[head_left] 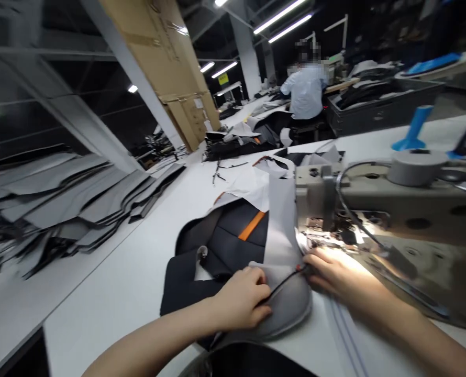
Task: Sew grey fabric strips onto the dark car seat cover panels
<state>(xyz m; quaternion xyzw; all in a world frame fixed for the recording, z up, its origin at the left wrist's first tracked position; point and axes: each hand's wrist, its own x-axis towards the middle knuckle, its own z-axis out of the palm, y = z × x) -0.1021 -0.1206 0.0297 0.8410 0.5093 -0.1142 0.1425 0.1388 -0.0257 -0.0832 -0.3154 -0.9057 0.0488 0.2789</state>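
Observation:
A padded fabric cover (227, 235), dark with grey lining and an orange strip (252, 226), is spread on the white table beside the sewing machine (406, 209). My left hand (244, 298) is closed on the cover's near part, with fingers curled at a thin black cord or piping (284, 284) along a seam. Close to the lit needle area, my right hand (329, 269) pinches the cover's edge at the other end of that cord. A small red spot shows beside its fingertips. The needle itself cannot be made out.
Stacked grey fabric panels (79, 193) lie at the left. More cut pieces (241, 139) are heaped farther back. A thread cone (417, 167) and a blue spool holder (415, 128) top the machine. Another person (307, 91) sits beyond, near a dark bin (378, 112).

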